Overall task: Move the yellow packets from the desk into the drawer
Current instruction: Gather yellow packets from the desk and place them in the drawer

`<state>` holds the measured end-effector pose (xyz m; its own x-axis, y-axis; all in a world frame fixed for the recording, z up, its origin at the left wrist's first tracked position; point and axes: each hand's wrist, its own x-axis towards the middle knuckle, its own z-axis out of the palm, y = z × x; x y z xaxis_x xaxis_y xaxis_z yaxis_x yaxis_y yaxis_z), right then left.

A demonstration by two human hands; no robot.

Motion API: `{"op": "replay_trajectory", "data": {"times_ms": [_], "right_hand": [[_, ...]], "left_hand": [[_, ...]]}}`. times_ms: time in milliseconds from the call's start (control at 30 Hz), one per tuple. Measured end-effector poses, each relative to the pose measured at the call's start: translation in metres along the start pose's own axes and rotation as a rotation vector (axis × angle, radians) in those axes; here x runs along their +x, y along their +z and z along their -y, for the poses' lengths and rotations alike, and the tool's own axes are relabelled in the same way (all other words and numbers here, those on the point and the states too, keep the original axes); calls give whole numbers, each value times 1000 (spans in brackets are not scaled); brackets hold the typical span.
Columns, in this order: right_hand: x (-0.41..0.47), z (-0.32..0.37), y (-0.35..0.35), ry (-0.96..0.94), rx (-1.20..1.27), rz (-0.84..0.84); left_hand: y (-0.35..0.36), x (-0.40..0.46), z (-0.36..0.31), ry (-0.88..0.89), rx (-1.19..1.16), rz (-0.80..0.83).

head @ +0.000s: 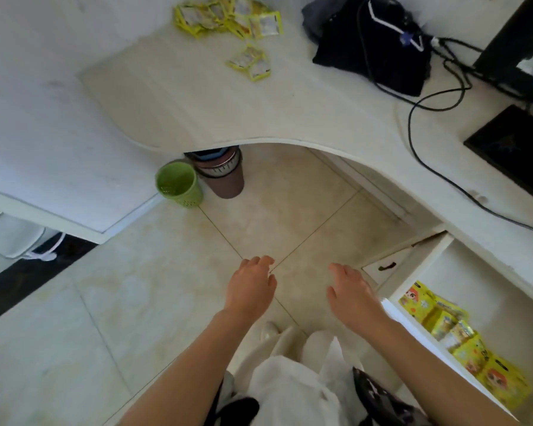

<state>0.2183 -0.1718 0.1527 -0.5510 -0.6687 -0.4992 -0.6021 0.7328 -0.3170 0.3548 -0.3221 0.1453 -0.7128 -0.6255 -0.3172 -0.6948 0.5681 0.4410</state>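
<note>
The desk (259,112) carries a big heap of yellow packets (228,16) and a small pile (252,62) near it, so much is left. The open drawer (419,265) already holds several packets (462,339). The left hand (251,290) and right hand (353,292) hang relaxed, holding nothing

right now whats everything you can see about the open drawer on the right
The drawer is pulled out from under the white desk at the right, beside the person's right hand. It looks like white painted board, with a flat front panel carrying a small dark handle. Its pale floor is partly bare. Yellow packets printed with cartoon faces lie in a loose overlapping row along its near side. Neither hand touches it.
</note>
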Motion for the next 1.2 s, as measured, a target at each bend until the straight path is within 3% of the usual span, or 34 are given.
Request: {"op": "replay_trajectory", "data": {"times_ms": [333, 700, 1200], "right_hand": [[98, 85, -45, -163, -69, -63], [237, 133, -137, -294, -171, -127], [395, 182, -228, -303, -133, -113]], "left_hand": [[-70, 68, 60, -66, 19, -133], [-144, 205, 66, -159, 2, -265], [-213, 371, 73, -163, 6, -200]]}}
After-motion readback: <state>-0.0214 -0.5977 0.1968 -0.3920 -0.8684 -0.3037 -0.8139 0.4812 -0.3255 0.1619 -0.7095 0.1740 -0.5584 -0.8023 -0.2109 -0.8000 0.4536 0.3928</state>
